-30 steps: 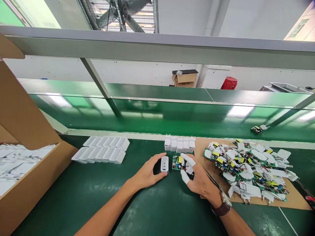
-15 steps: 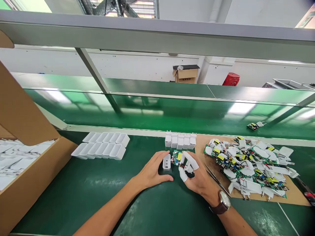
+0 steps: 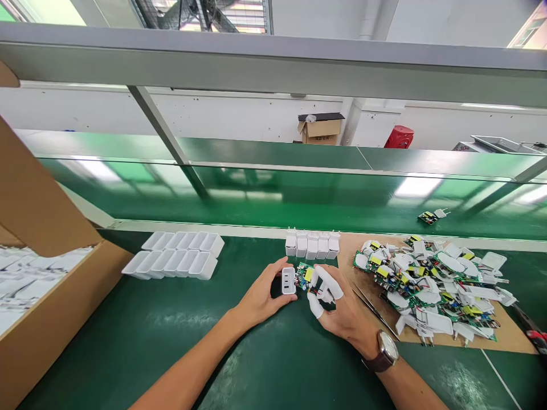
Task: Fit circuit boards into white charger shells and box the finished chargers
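In the middle of the green bench, my left hand (image 3: 265,295) has its forefinger and thumb on the top and bottom edges of a white charger housing (image 3: 288,281) with slots in its end face. My right hand (image 3: 337,299), with white covers on its fingertips and a watch at the wrist, grips a green circuit board (image 3: 303,274) bearing a yellow block and white parts. The board's left end is beside the housing; whether they touch I cannot tell. Behind both hands stands a row of white chargers (image 3: 312,246) with pins upward.
Open white housings (image 3: 171,263) stand in two rows at left, beside a cardboard box (image 3: 92,273) of white parts. At right, a heap of circuit boards (image 3: 436,290) covers a cardboard sheet (image 3: 510,339); tweezers (image 3: 376,312) lie along its edge. A loose board (image 3: 428,217) sits on the green belt (image 3: 299,199).
My left thumb and forefinger have closed on the housing, which has tilted to show more of its slotted face. My right hand still holds the circuit board. The loose board on the belt has shifted left.
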`<control>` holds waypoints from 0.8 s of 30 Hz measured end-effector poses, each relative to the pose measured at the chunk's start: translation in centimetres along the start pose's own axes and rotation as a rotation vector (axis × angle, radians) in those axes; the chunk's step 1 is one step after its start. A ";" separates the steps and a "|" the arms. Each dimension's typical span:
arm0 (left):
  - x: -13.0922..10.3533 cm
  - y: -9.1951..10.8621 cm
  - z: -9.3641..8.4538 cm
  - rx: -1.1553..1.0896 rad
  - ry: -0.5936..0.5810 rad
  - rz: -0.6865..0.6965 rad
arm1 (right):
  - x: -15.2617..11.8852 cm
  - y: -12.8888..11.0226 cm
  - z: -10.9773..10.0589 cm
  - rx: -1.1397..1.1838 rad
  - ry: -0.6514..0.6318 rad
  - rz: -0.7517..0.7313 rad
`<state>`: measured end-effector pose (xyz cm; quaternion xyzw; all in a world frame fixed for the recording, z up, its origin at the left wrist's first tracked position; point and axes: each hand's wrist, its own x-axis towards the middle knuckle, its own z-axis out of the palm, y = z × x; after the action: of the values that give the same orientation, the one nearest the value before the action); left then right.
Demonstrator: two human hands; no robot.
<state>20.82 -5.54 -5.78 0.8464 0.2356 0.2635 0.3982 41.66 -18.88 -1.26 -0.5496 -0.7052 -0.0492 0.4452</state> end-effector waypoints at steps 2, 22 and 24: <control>0.1 0.0 -0.3 0.021 0.044 0.049 | 0.0 -0.1 0.0 -0.012 -0.005 -0.040; 0.4 1.9 -0.5 -0.102 0.054 -0.023 | -0.5 0.9 0.7 -0.067 -0.146 0.056; 0.2 2.4 0.1 -0.164 0.056 -0.017 | -0.3 0.3 0.8 -0.033 -0.084 0.003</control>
<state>21.52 -6.83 -3.80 0.8013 0.2315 0.3019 0.4618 41.46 -18.53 -2.04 -0.5593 -0.7216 -0.0371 0.4063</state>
